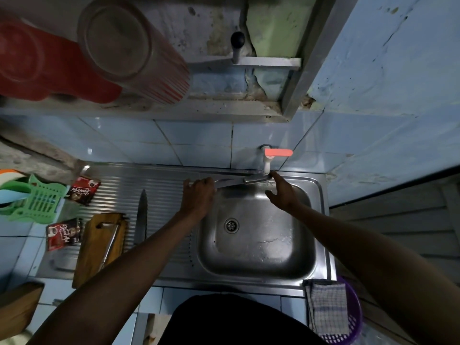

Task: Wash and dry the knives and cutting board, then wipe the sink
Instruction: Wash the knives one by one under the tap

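So the left hand (199,192) has its grip curled round one end of a knife (230,182) at the back rim of the sink (256,270). That knife lies nearly level, long axis running left to right, its far end pointing right toward the tap (267,163) and sitting right under the spout. Can't tell whether the hand has the handle or the blade end. The right hand (281,192) is open with nothing in it, fingers spread, one fingertip up close to the spout, and I can't tell if it's actually touching the knife.

Knife count: I can see three. The one in hand, a second knife (141,215) lying flat on the ribbed drainboard with its long axis front to back and the pointed tip aimed away at the wall, and a third knife (110,241) resting on the cutting board (92,255), slanted along the board's length.

One wooden cutting board, on the drainboard left of the basin, long axis roughly front to back and tilted a little.

Other stuff: two coffee sachets (83,190) left of the board, a green rack (37,202) at the far left, and one checked cloth (328,307) draped over a purple basket (353,319) at the sink's front right corner.
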